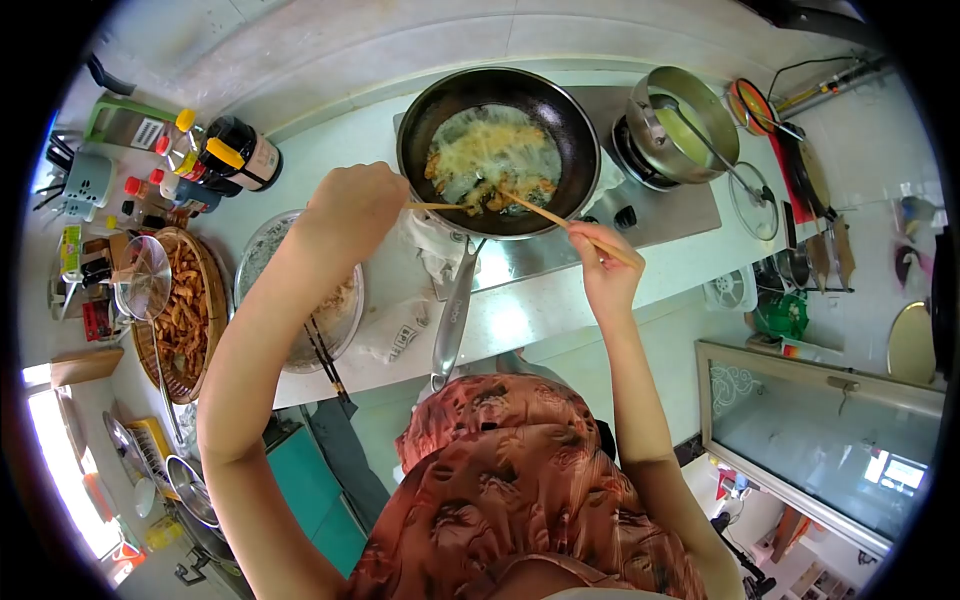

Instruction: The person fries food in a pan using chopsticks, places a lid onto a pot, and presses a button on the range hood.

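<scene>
A dark wok [420,120] sits on the stove, its metal handle [458,315] pointing toward me. Golden pieces of frying food [500,150] bubble in oil inside it. My left hand [358,208] is closed on one wooden chopstick [432,207] at the wok's left rim, its tip among the food. From the lower right, my right hand [607,268] pinches another wooden chopstick [550,212], whose tip meets the food near the first one. Steam blurs the pieces, so their exact kind is hidden.
A steel pot [652,130] with a ladle stands on the right burner. Left of the wok is a bowl [345,335] with dark chopsticks across its rim. Further left are a wicker basket [215,300] of fried pieces, a strainer [147,275] and bottles [240,155].
</scene>
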Action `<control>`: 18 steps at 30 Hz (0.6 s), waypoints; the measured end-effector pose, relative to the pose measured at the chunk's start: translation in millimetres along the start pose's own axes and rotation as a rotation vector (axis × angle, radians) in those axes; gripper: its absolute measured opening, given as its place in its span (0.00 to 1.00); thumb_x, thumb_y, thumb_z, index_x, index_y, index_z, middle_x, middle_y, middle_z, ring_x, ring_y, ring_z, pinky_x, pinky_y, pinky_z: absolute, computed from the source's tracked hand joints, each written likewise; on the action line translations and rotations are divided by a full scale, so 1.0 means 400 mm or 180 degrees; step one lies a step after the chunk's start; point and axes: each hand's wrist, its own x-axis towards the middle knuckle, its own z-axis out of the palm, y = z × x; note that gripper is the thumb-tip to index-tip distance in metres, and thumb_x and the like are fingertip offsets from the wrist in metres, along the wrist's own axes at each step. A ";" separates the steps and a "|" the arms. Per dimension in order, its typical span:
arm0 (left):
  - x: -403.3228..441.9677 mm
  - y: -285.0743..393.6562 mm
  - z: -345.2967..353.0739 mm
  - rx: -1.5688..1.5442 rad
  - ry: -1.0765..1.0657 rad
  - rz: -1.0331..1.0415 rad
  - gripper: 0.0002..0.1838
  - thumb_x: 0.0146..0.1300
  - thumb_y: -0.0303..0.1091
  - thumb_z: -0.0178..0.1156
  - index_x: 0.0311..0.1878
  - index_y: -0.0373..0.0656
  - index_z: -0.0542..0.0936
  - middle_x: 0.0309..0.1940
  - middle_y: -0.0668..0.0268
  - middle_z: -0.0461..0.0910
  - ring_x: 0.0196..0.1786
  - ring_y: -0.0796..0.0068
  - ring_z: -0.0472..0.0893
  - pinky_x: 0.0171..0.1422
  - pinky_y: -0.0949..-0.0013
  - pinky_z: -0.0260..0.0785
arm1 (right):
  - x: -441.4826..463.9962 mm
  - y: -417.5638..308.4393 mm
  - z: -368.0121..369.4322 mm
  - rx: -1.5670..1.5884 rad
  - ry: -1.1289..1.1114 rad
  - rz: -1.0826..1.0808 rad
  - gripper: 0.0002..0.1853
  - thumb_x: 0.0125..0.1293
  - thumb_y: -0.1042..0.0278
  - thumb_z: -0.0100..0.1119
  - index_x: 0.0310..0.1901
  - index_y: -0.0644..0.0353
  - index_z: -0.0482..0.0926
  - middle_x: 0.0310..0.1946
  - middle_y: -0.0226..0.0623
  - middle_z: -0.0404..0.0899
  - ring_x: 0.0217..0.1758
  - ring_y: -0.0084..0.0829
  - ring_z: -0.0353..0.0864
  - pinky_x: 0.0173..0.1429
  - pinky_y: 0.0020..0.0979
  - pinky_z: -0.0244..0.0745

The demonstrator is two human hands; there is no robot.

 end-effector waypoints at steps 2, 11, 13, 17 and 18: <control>-0.009 -0.003 0.003 -0.0140 0.0232 0.0025 0.08 0.56 0.25 0.53 0.36 0.44 0.81 0.29 0.62 0.78 0.40 0.64 0.79 0.42 0.63 0.73 | 0.000 -0.001 -0.003 -0.0029 0.0029 0.0017 0.04 0.58 0.80 0.63 0.36 0.66 0.83 0.34 0.36 0.83 0.36 0.24 0.81 0.39 0.22 0.74; -0.045 -0.067 0.012 -0.0658 0.0148 -0.0487 0.13 0.55 0.24 0.56 0.42 0.45 0.84 0.35 0.59 0.81 0.43 0.58 0.79 0.45 0.60 0.73 | 0.038 -0.018 -0.113 0.0020 0.0465 0.0065 0.04 0.61 0.76 0.63 0.37 0.66 0.83 0.33 0.31 0.81 0.35 0.18 0.75 0.38 0.19 0.70; -0.055 -0.075 -0.002 -0.0712 0.0242 -0.0511 0.13 0.55 0.24 0.56 0.42 0.44 0.84 0.34 0.57 0.81 0.41 0.57 0.80 0.44 0.58 0.72 | 0.067 -0.003 -0.132 -0.0190 0.0518 0.0075 0.05 0.62 0.75 0.62 0.38 0.66 0.83 0.34 0.30 0.81 0.34 0.17 0.75 0.37 0.18 0.69; -0.066 -0.078 -0.002 -0.0659 0.0636 -0.0550 0.13 0.55 0.22 0.55 0.42 0.42 0.84 0.32 0.54 0.81 0.37 0.54 0.81 0.42 0.56 0.72 | 0.128 0.052 -0.121 0.0028 0.0476 0.0040 0.05 0.63 0.76 0.61 0.39 0.66 0.83 0.33 0.30 0.81 0.34 0.17 0.75 0.38 0.18 0.69; -0.063 -0.077 0.006 -0.0662 0.0659 -0.0667 0.13 0.55 0.22 0.55 0.42 0.42 0.84 0.32 0.54 0.81 0.37 0.54 0.81 0.42 0.56 0.72 | 0.142 0.076 -0.109 0.0002 0.0453 0.0019 0.05 0.63 0.76 0.60 0.39 0.66 0.83 0.33 0.29 0.81 0.34 0.17 0.75 0.38 0.18 0.69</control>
